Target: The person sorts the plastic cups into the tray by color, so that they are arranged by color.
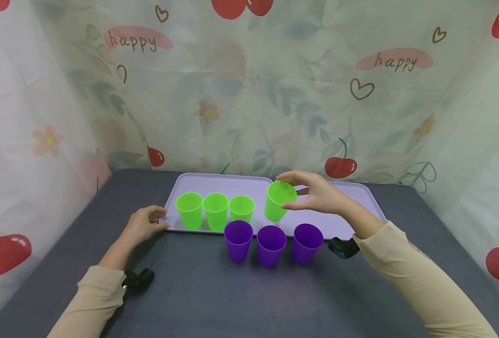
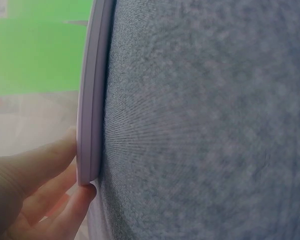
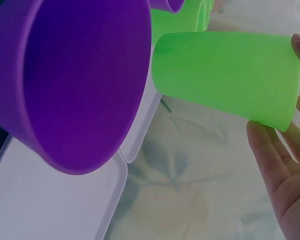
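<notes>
My right hand (image 1: 317,192) holds a bright green cup (image 1: 276,206) near its rim, thumb on the near side and fingers across the far side. In the head view the cup overlaps the seam between two lavender trays, the left tray (image 1: 249,182) and the right tray (image 1: 359,192). The right wrist view shows fingertips along the wide end of the held green cup (image 3: 225,75). My left hand (image 1: 144,225) grips the left tray's front left corner; thumb and fingertip meet the tray rim (image 2: 92,125) in the left wrist view.
Three green cups (image 1: 215,211) stand upright in a row on the left tray. In front of the trays are three upright purple cups, left (image 1: 238,241), middle (image 1: 270,247) and right (image 1: 306,245). A dark grey cloth (image 1: 215,300) covers the table; a printed curtain (image 1: 258,94) hangs behind.
</notes>
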{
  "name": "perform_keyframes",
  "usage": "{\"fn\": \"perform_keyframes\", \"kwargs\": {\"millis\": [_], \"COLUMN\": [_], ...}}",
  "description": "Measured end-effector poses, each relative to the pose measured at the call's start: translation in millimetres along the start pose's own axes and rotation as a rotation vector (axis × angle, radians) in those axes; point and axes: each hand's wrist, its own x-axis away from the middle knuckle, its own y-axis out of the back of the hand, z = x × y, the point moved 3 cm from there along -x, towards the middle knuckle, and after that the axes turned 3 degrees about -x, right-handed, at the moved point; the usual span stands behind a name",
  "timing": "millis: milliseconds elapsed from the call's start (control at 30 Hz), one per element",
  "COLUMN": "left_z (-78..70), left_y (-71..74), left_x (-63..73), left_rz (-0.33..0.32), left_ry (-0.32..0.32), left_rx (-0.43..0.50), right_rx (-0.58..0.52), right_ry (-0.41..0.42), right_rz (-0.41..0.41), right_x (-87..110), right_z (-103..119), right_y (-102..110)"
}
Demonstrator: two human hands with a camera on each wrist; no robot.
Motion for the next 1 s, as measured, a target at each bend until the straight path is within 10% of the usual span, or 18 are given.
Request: {"fn": "perform_keyframes", "kwargs": {"millis": [1000], "left_z": [0.9], "left_y": [0.3], "left_x": [-0.3], "left_rz": [-0.013], "left_ry": [-0.017], "left_rx": [0.000], "right_rx": [-0.041], "right_ry": [-0.022], "right_rz": [0.203], "right_x": [-26.2], "right_z": [-13], "right_y": [-16]}}
